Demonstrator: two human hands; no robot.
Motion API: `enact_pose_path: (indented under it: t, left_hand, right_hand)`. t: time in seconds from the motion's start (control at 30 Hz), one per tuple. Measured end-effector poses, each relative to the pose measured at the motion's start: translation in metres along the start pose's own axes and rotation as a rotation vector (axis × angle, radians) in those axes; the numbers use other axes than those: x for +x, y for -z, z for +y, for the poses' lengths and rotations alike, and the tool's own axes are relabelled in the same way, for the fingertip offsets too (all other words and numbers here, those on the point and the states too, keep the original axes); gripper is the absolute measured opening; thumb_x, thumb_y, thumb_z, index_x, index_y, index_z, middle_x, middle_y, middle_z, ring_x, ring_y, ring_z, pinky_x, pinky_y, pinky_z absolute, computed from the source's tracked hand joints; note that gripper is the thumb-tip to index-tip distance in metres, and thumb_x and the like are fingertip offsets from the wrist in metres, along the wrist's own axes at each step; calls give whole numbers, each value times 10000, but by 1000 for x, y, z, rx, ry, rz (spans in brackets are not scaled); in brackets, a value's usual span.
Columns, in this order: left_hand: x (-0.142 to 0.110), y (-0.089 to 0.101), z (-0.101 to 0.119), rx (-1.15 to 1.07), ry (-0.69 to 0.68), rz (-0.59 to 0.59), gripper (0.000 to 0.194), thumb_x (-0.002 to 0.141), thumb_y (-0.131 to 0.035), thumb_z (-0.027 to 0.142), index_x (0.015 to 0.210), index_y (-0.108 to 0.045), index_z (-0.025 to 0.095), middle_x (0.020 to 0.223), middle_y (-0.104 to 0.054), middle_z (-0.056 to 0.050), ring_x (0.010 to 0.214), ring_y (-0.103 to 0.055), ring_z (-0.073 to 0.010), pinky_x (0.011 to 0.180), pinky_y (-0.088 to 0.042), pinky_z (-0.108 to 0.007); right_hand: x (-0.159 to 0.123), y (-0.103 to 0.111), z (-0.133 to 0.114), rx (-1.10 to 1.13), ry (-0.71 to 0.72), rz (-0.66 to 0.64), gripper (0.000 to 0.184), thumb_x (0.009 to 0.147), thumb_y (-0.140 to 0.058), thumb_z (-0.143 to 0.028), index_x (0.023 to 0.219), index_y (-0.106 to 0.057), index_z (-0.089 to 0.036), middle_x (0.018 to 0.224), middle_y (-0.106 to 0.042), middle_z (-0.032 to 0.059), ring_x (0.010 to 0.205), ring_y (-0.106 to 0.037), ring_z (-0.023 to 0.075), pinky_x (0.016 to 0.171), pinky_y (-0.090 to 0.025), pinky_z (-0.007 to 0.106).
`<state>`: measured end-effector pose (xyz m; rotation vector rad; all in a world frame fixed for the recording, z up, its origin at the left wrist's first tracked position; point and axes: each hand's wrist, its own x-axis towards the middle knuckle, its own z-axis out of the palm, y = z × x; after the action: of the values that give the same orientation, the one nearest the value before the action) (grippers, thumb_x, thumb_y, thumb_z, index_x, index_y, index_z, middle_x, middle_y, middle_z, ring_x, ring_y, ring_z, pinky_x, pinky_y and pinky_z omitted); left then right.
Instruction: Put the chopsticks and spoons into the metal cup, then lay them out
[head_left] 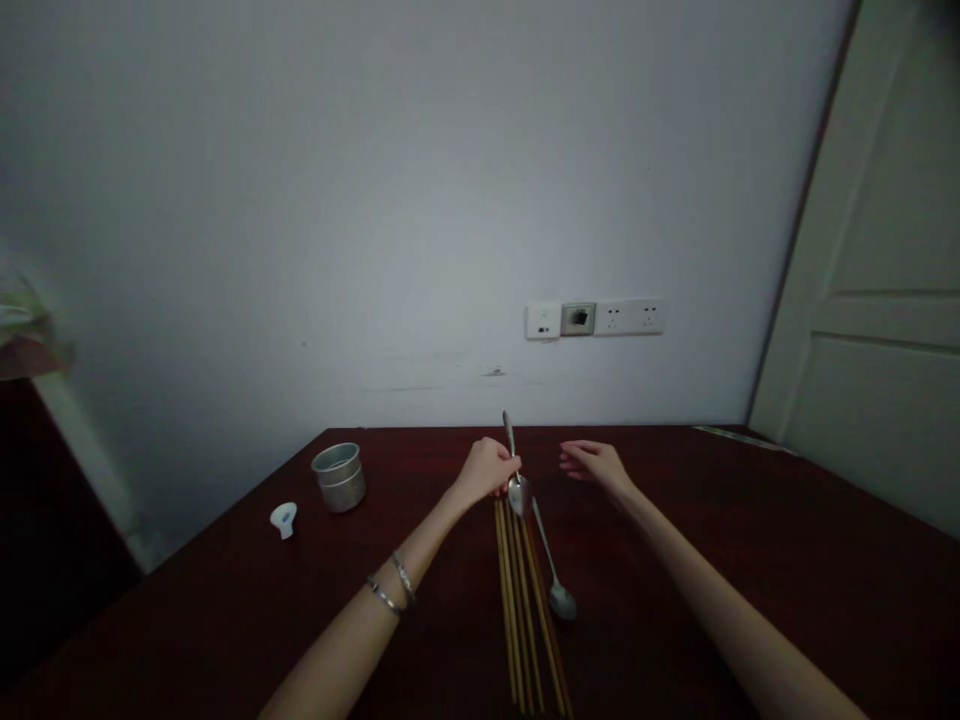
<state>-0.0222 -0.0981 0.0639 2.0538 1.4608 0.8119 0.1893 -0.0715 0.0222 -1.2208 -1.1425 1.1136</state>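
My left hand [491,468] is closed on a metal spoon [520,495], its bowl toward me and its handle pointing up and away. Below that spoon several wooden chopsticks [521,610] lie side by side, running toward the table's near edge. A second metal spoon [561,600] rests just right of the chopsticks, bowl nearest me. To the right, my right hand [591,462] hovers over the table with nothing in it, its fingers stretched toward the left and a little apart from the thumb.
On the left of the dark red table [427,620] stand a metal cup [341,485] and a white short-handled scoop-like piece [284,518]. A wall with sockets [628,317] rises behind the table. A pale door [877,260] is at the right.
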Motion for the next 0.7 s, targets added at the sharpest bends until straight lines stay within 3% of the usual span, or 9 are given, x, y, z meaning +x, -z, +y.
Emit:
enact_pose_path:
  t: [0.13, 0.27, 0.5, 0.7]
  left_hand:
    - [-14, -16, 21, 64, -118, -19, 294, 737, -464, 288, 561, -627, 119, 429, -547, -19, 373, -486, -86, 396, -334, -176]
    - [-23, -27, 32, 102, -157, -66, 282, 727, -468, 279, 571, -640, 119, 435, -555, -26, 371, -481, -91, 396, -318, -185]
    - [-29, -34, 34, 117, -167, -100, 286, 722, -468, 292, 565, -630, 116, 444, -554, -26, 390, -485, -91, 407, -313, -183]
    - [-26, -31, 25, 8, -154, -185, 443, 748, -435, 502, 642, -628, 117, 464, -561, -17, 399, -496, -100, 439, -350, -202]
  right_hand:
    - [-17, -9, -44, 91, 71, -77, 224, 724, -608, -257, 899, -600, -119, 833, -676, 96, 665, -647, 136, 561, -539, 206]
    - [-28, -12, -68, -4, 171, -145, 250, 675, -657, -245, 890, -614, -126, 804, -676, 70, 627, -636, 119, 516, -528, 181]
    - [-29, -16, -65, -69, 167, -173, 138, 639, -674, -174, 749, -627, -105, 602, -642, 16, 472, -577, 78, 439, -512, 171]
    - [-19, -12, -46, 2, 66, -137, 110, 629, -686, -134, 723, -642, -99, 535, -625, 9, 441, -570, 77, 444, -518, 171]
